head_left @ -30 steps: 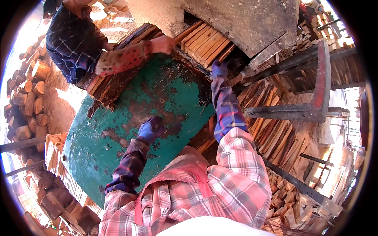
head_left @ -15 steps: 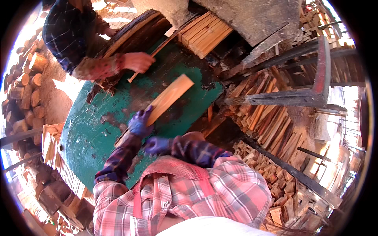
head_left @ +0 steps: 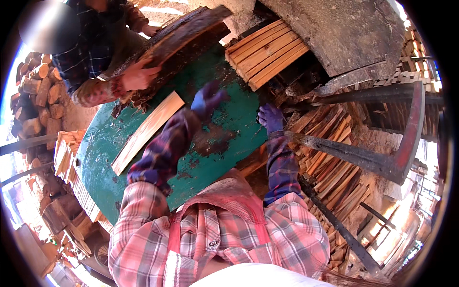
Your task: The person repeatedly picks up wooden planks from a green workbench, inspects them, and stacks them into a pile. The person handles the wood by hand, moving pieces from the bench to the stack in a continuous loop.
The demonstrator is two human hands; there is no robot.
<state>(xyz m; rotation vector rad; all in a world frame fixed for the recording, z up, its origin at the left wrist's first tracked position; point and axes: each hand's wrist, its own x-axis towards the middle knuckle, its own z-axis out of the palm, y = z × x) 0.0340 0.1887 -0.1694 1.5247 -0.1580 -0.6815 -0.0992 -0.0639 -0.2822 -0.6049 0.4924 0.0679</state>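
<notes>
A flat pale board (head_left: 146, 134) lies on the worn green tabletop (head_left: 100, 158), partly behind my left sleeve. My left hand (head_left: 209, 100), in a purple glove, is over the middle of the tabletop with its fingers apart, somewhat blurred and holding nothing. At the table's right edge is my right hand (head_left: 271, 117), also gloved, its fingers spread and nothing visible in them. A stack of sawn boards (head_left: 267, 52) sits beyond both hands. Across the table, a co-worker's hand (head_left: 138, 76) rests against a long bark-edged slab (head_left: 186, 40).
Dark metal bars (head_left: 349, 153) with a red-marked upright jut out at the right. Split wood sticks (head_left: 330, 153) are piled beneath them. Round logs (head_left: 43, 95) are heaped at the far left, and thin boards (head_left: 71, 167) stand stacked beside the table.
My left hand has let go of the board and moved right and away from me. The board now lies farther left. My right hand has moved to the right edge. The co-worker's slab has shifted.
</notes>
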